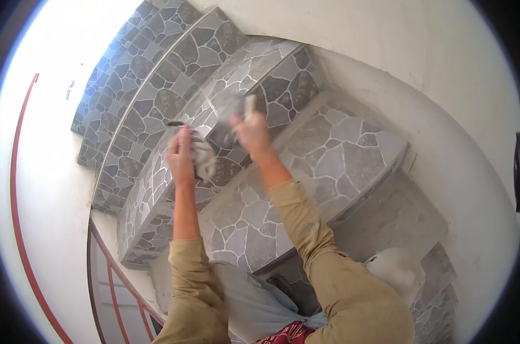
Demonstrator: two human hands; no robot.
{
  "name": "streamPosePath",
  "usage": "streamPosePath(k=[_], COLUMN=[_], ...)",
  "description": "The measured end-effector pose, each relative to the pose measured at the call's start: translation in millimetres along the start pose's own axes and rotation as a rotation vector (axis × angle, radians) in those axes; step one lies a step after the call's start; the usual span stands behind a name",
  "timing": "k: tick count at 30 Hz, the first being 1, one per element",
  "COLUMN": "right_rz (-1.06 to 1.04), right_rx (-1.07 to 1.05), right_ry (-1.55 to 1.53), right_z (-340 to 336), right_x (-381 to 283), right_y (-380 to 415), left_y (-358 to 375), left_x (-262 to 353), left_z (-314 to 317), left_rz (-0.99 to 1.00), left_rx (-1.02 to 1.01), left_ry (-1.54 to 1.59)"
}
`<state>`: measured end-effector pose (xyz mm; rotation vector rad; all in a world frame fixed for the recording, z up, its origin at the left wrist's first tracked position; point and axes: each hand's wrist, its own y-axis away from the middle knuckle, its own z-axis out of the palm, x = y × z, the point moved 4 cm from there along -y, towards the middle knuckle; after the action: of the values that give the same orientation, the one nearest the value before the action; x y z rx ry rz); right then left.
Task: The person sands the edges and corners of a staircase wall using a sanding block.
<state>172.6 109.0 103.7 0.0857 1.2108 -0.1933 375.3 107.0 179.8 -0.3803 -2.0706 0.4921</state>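
My left hand (181,156) grips a small container smeared with grey mortar (199,155), held over a stone-patterned stair tread. My right hand (251,135) holds a flat tool with a pale handle (249,106). The tool's grey blade (225,117) lies between the two hands, close to the container. Both arms wear tan sleeves, pushed up on the left. The blade's edge is blurred.
Curved steps (328,155) tiled in grey crazy-paving stone climb to the upper left. A white plastered wall (443,86) runs along the right. A red metal railing (113,275) borders the lower left. A white lump (397,269) sits on the lowest step.
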Motion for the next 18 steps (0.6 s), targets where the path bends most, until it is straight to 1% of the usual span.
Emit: streamPosePath(k=[1, 2, 3, 4, 5, 6, 7, 8, 9, 11, 12, 14, 15, 17, 18], right_rz=[-0.206, -0.015, -0.006, -0.141, -0.143, -0.154, -0.166, -0.156, -0.146, -0.156, -0.139, -0.142, -0.138, -0.216, -0.218], right_rx=[0.407, 0.519, 0.653, 0.717, 0.727, 0.761, 0.792, 0.847, 0.848, 0.895, 0.898, 0.711, 0.715, 0.802, 0.803], right_ry=[-0.211, -0.437, -0.456, -0.563, -0.568, -0.516, -0.467, -0.434, -0.439, -0.408, -0.411, -0.685, -0.682, -0.510, -0.510], right_z=[-11.2, -39.0, -61.9, -77.7, -86.0, -92.3, -94.2, -94.4, -101.0, -121.1, -125.5, -133.8, -131.2, -126.1, -129.2], right_x=[38.2, 28.0, 46.9, 71.9, 82.6, 87.7, 93.6, 99.8, 97.6, 88.0, 77.4, 48.1, 57.4, 74.5, 72.1], right_y=[-39.1, -33.0, -53.8, -77.9, -85.0, -89.9, -100.0, -112.0, -125.7, -146.0, -142.3, -139.6, -140.8, -142.6, -142.0], left_y=[-13.5, -26.5, -39.4, -49.2, -56.1, -62.0, -64.5, -66.3, -69.0, -70.2, -72.5, -80.5, -80.1, -81.1, -82.6], left_x=[-5.8, -14.7, -22.6, -32.8, -55.4, -81.8, -80.9, -82.7, -79.1, -78.6, -79.9, -81.2, -82.0, -81.0, -80.8], left_z=[-11.0, -15.3, -17.8, -17.6, -17.1, -13.0, -5.4, -2.4, -3.8, -2.2, -4.1, -1.4, -1.6, -0.5, 2.1], left_rz=[0.045, 0.046, 0.110, 0.177, 0.185, 0.217, 0.252, 0.213, 0.210, 0.278, 0.270, 0.262, 0.259, 0.277, 0.280], left_rx=[0.115, 0.110, 0.101, 0.088, 0.079, -0.008, -0.094, -0.151, -0.157, -0.300, -0.312, -0.394, -0.399, -0.395, -0.395], left_ry=[-0.032, -0.027, -0.325, -0.627, -0.627, -0.712, -0.799, -0.816, -0.825, -0.811, -0.821, -0.833, -0.831, -0.822, -0.821])
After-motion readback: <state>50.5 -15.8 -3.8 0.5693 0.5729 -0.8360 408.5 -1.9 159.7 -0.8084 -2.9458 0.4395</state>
